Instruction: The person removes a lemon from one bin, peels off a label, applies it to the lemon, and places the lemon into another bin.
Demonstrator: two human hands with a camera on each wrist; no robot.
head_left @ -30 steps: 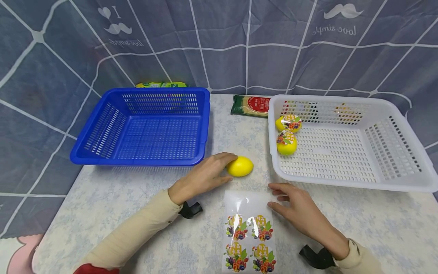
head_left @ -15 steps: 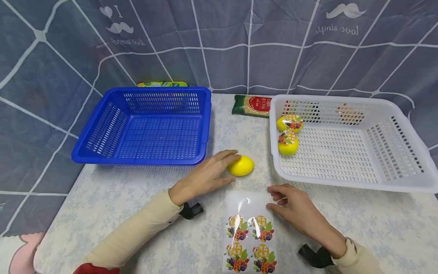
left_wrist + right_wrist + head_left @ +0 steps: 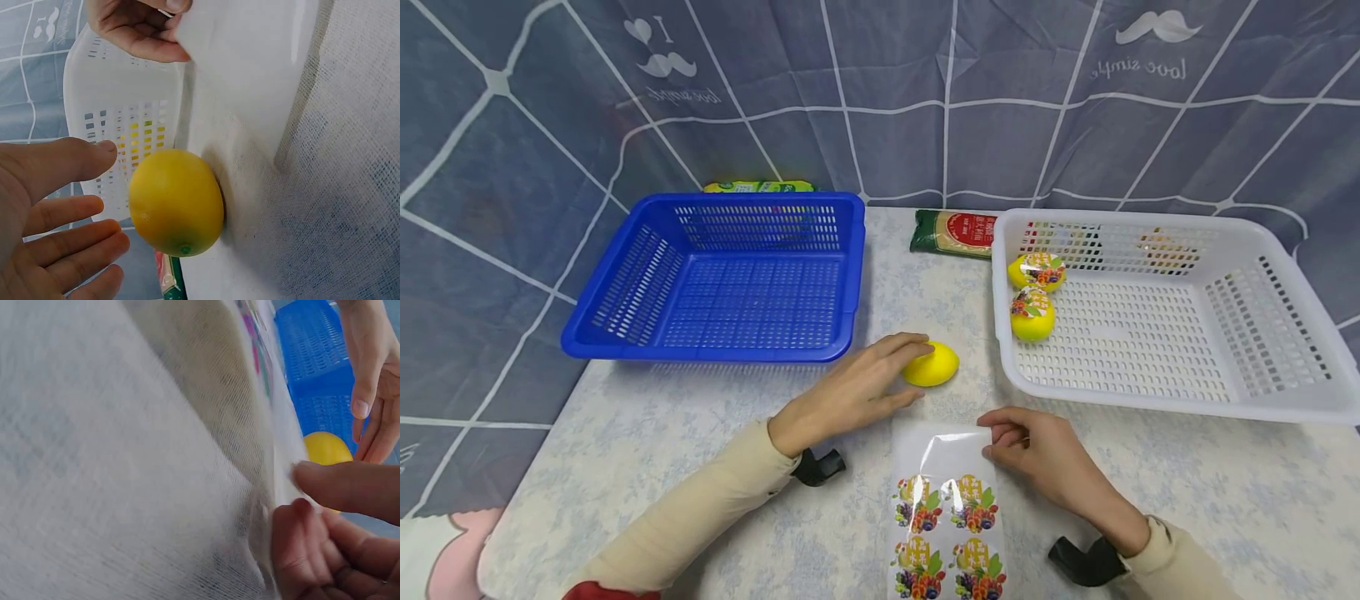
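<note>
A yellow lemon [image 3: 931, 364] lies on the table, with a small green tip in the left wrist view. My left hand [image 3: 857, 385] is beside it, fingers loosely spread; the left wrist view has a gap between the fingers and the lemon [image 3: 176, 203]. My right hand [image 3: 1048, 454] pinches the upper right corner of a clear-edged sticker sheet [image 3: 943, 450] printed with colourful fruit labels. That corner is raised off the table in the right wrist view, where thumb and fingertips [image 3: 312, 478] meet at its edge.
At the right stands a white basket [image 3: 1120, 404] holding two lemons [image 3: 1033, 321] with fruit stickers. A blue basket [image 3: 700, 354] stands at the left. Between them at the back lies a green and red packet [image 3: 955, 233]. A grey curtain [image 3: 895, 83] hangs behind.
My right hand has moved slightly left onto the sheet's corner and now pinches it, lifting it. My left hand stays beside the lemon with almost no movement.
</note>
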